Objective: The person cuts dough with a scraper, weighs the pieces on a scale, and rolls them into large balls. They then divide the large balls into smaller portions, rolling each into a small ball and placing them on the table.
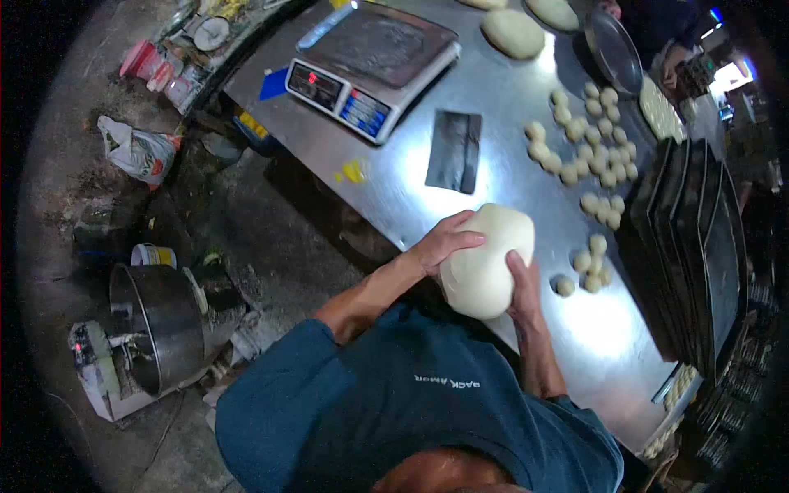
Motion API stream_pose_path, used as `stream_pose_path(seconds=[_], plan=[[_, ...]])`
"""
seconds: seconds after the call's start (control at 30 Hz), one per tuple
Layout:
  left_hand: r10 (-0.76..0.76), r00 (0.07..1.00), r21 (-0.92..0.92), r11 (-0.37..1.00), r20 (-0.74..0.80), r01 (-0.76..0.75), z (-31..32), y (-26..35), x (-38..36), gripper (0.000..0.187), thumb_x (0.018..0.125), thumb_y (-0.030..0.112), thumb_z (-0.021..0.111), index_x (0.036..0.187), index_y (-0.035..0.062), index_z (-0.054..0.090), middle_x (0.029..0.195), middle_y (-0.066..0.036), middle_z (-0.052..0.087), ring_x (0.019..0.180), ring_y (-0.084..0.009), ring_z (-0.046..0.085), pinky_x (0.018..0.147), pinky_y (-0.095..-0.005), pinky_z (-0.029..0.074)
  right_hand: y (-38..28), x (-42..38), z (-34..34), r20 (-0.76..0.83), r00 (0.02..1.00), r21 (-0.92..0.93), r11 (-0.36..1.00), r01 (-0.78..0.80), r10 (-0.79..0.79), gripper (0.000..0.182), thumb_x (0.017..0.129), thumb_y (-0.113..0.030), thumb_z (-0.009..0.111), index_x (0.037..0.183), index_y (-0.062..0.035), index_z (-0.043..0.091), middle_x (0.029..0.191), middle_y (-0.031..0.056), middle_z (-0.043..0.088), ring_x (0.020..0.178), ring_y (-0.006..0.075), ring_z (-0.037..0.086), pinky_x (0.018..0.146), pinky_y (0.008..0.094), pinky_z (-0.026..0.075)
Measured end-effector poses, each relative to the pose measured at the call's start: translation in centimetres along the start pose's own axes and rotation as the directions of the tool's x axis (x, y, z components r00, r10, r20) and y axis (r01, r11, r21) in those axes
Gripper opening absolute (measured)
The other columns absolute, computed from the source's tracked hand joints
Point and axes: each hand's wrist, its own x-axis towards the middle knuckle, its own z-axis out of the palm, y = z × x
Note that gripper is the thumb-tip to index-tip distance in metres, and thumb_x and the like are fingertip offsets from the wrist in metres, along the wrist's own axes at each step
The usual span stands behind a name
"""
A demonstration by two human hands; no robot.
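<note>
Between my two hands is a large smooth lump of pale dough [488, 263], held up near the front edge of the steel table [386, 193]. My left hand [448, 242] grips its left side, thumb and fingers pressed against it. On the opposite side my right hand [524, 287] holds it with the thumb on top; most of those fingers are hidden behind the dough. Just beyond the dough lies a dark flat rectangular scraper [454, 151]. Several small dough balls [585, 156] are grouped to the right on the table.
A digital scale [374, 62] stands at the table's back left. Larger dough pieces [513, 34] and a round metal pan [613, 53] are at the far side. Stacked dark trays [686, 246] line the right. A steel mixing bowl [158, 329] stands on the left floor. Another person's hand [672, 67] shows.
</note>
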Motion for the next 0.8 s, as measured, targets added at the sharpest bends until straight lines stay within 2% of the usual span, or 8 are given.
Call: stream_pose_path(seconds=[0.27, 0.3, 0.37, 0.43, 0.5, 0.63, 0.7, 0.8], plan=[[0.556, 0.831, 0.173, 0.821, -0.029, -0.543, -4.9, 29.0, 1.6, 0.045, 0.080, 0.022, 0.069, 0.117, 0.0023, 0.053, 0.103, -0.010, 0.064, 0.087, -0.0182, 0.065, 0.076, -0.0316, 0.055, -16.6, 18.3, 22.5, 0.219, 0.837, -0.332, 0.769, 0.547, -0.501, 0.070, 0.078, -0.031, 0.071, 0.128, 0.0069, 0.040, 0.110, 0.0176, 0.058, 0.096, 0.0219, 0.060, 0.084, 0.0328, 0.049], [0.821, 0.520, 0.470, 0.371, 0.238, -0.801, -8.5, 29.7, 4.2, 0.040, 0.087, 0.023, 0.060, 0.121, 0.0037, 0.053, 0.110, -0.010, 0.063, 0.092, -0.0218, 0.064, 0.082, -0.0328, 0.054, -17.4, 21.2, 24.6, 0.272, 0.863, -0.288, 0.820, 0.495, -0.426, 0.066, 0.080, -0.030, 0.071, 0.126, 0.0067, 0.042, 0.110, 0.0172, 0.059, 0.093, 0.0213, 0.061, 0.080, 0.0325, 0.051], [0.340, 0.939, -0.117, 0.931, -0.056, -0.344, -12.6, 33.8, 8.2, 0.036, 0.089, 0.022, 0.057, 0.119, 0.0026, 0.054, 0.112, -0.012, 0.062, 0.095, -0.0238, 0.063, 0.084, -0.0345, 0.052, -17.1, 27.8, 26.3, 0.316, 0.921, -0.228, 0.923, 0.309, -0.230, 0.053, 0.080, -0.028, 0.071, 0.114, 0.0069, 0.051, 0.101, 0.0174, 0.062, 0.082, 0.0236, 0.065, 0.070, 0.0336, 0.055], [0.302, 0.943, -0.089, 0.944, -0.141, -0.316, -16.4, 34.5, 11.5, 0.036, 0.089, 0.023, 0.057, 0.118, 0.0021, 0.054, 0.113, -0.013, 0.061, 0.097, -0.0230, 0.062, 0.085, -0.0349, 0.051, -16.5, 33.3, 26.6, 0.342, 0.940, -0.306, 0.947, 0.096, 0.015, 0.044, 0.079, -0.025, 0.071, 0.105, 0.0073, 0.056, 0.090, 0.0160, 0.064, 0.076, 0.0224, 0.065, 0.063, 0.0341, 0.055], [0.270, 0.935, -0.063, 0.955, -0.230, -0.291, -20.0, 34.9, 13.7, 0.035, 0.090, 0.023, 0.056, 0.117, 0.0015, 0.055, 0.115, -0.013, 0.060, 0.099, -0.0221, 0.061, 0.085, -0.0353, 0.051, -15.2, 36.0, 27.1, 0.200, 0.978, -0.429, 0.893, 0.137, -0.053, 0.040, 0.079, -0.026, 0.069, 0.098, 0.0086, 0.059, 0.082, 0.0147, 0.065, 0.068, 0.0222, 0.064, 0.056, 0.0350, 0.053], [0.245, 0.960, 0.503, 0.852, -0.135, -0.147, -24.3, 37.3, 15.3, 0.044, 0.091, 0.036, 0.055, 0.122, 0.0052, 0.054, 0.120, -0.011, 0.058, 0.105, -0.0203, 0.058, 0.086, -0.0378, 0.050, -12.5, 41.3, 24.7, 0.262, 0.900, -0.824, 0.404, 0.396, -0.348, 0.047, 0.076, -0.036, 0.069, 0.099, 0.0039, 0.063, 0.082, 0.0193, 0.066, 0.077, 0.0294, 0.065, 0.068, 0.0388, 0.052], [0.040, 0.963, 0.738, 0.651, -0.266, 0.177, -22.6, 39.8, 13.1, 0.057, 0.086, 0.048, 0.059, 0.128, 0.0099, 0.051, 0.124, -0.009, 0.056, 0.108, -0.0236, 0.056, 0.086, -0.0427, 0.049, -12.4, 40.3, 24.4, 0.297, 0.866, -0.883, 0.230, 0.410, -0.401, 0.049, 0.078, -0.038, 0.065, 0.107, 0.0015, 0.062, 0.098, 0.0241, 0.065, 0.090, 0.0350, 0.063, 0.080, 0.0392, 0.050], [0.159, 0.946, 0.795, 0.590, -0.283, 0.139, -21.7, 41.3, 10.7, 0.067, 0.079, 0.057, 0.062, 0.129, 0.0134, 0.052, 0.127, -0.009, 0.055, 0.110, -0.0254, 0.055, 0.082, -0.0465, 0.050, -11.0, 38.9, 20.9, 0.445, 0.567, -0.885, -0.242, 0.399, -0.693, 0.046, 0.079, -0.034, 0.062, 0.112, -0.0020, 0.060, 0.113, 0.0233, 0.057, 0.102, 0.0378, 0.056, 0.087, 0.0436, 0.045]])
